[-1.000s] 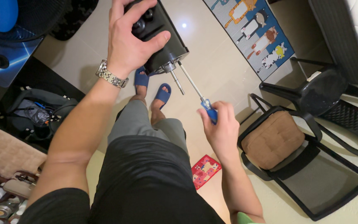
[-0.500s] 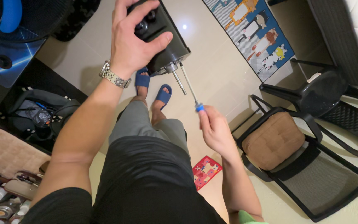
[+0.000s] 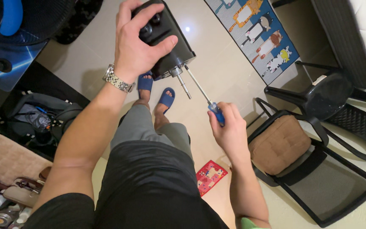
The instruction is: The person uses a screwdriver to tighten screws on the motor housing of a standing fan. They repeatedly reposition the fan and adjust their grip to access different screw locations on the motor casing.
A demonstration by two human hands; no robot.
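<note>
Black motor housing [image 3: 166,38], boxy, smooth matte casing with dark knobs on top, held up in the air above the tiled floor, over the person's feet. A bare metal shaft [image 3: 184,86] sticks out of its lower face from a short silvery collar.

Left hand [image 3: 138,44] grips the housing from above, fingers curled over the top, thumb pressed along the side facing the shaft. Metal link wristwatch [image 3: 117,79] on that wrist.

Right hand [image 3: 229,127] closed in a fist round the blue handle of a screwdriver [image 3: 202,95]; thin steel blade runs up and left, tip meeting the housing's underside just beside the shaft collar.

Below: grey trousers, blue sandals [image 3: 166,98] on pale glossy floor tiles [image 3: 217,55].

Packages and printed things: a small flat red packet [image 3: 210,176] with coloured pictures lies on the floor by the right forearm. A long blue mat [image 3: 259,36] with cartoon animal figures lies further off, upper right.

Right side: black plastic stool [image 3: 325,95]; black metal frame chair with a brown padded cushion [image 3: 278,144], soft, stitched.

Left side: open black bag [image 3: 39,121] with cables; tan quilted pad [image 3: 5,157]; small jars and bits at the lower left corner, too small to tell
</note>
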